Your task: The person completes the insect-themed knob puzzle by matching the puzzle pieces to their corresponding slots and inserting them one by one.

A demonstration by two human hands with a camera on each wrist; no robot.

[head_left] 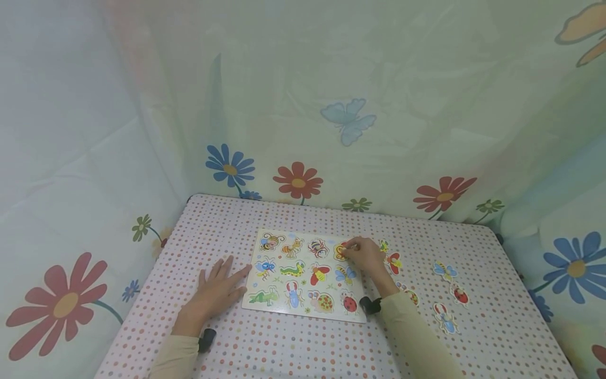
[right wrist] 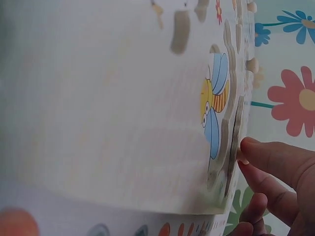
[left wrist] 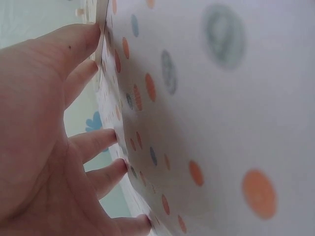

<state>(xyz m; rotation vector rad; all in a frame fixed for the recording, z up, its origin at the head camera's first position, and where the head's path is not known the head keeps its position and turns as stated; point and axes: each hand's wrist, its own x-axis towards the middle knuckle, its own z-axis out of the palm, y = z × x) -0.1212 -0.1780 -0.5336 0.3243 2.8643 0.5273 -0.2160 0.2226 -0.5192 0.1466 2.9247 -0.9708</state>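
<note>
A flat wooden peg puzzle board with insect pictures lies on the dotted tablecloth. At its upper right corner my right hand pinches the small knob of a red and yellow butterfly puzzle piece. The right wrist view shows this piece edge-on at the board; whether it is fully seated I cannot tell. My left hand rests with spread fingers on the cloth left of the board. In the left wrist view the left hand's index finger and thumb reach the board's edge.
Loose puzzle pieces lie right of the board: a dragonfly, a ladybug, a blue stag beetle and a red beetle. A snail piece is partly behind the right wrist. Flowered curtains enclose the table.
</note>
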